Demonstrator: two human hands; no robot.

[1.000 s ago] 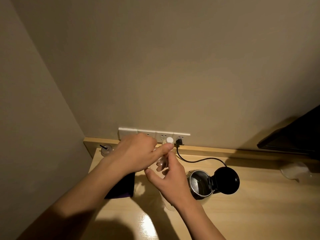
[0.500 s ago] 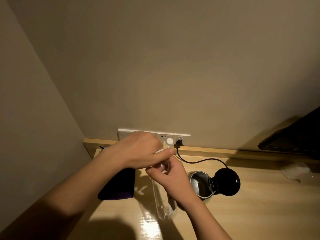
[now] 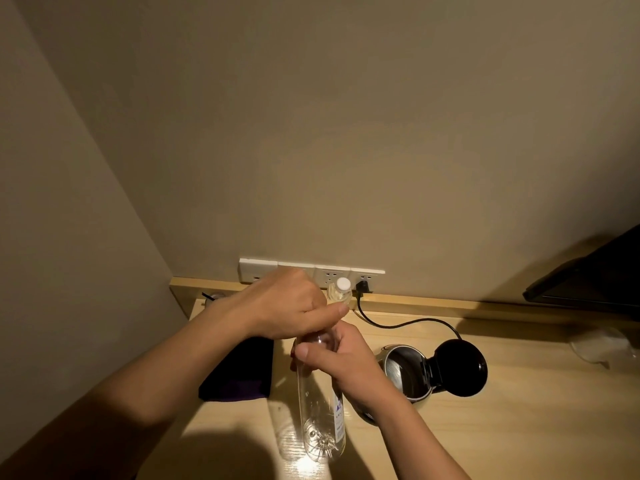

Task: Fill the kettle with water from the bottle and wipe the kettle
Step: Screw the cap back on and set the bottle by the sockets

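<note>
So the clear plastic water bottle [image 3: 320,407] is standing on the light wooden table [image 3: 512,431], and both hands are up at its top end. The right hand [image 3: 346,362] is wrapped around the upper body just under the shoulder, which looks like it's there to keep the bottle from spinning. The left hand [image 3: 294,308] sits over the top with fingers curled in, thumb pointing right; I'd guess it's closed on the cap, but the neck is hidden under it so I can't actually confirm that. My read is this is the uncapping step, nothing poured yet. The stainless steel kettle with the black flip lid [image 3: 412,374] is parked just to the right of the bottle, lid swung fully open, so the pour would be a short tilt over. Its black power cord [image 3: 401,323] runs back to the white wall socket strip [image 3: 311,273], so it's plugged in already, worth keeping splashes away from there. There's a second small clear bottle with a white cap [image 3: 341,291] standing back by the sockets, and a dark purple folded cloth [image 3: 239,370] lying flat on the left of the bottle, probably waiting for the wiping part. The bottle has a white label with a bit of blue on it [image 3: 338,415], but the print is too small and blurry to read any brand.
</note>
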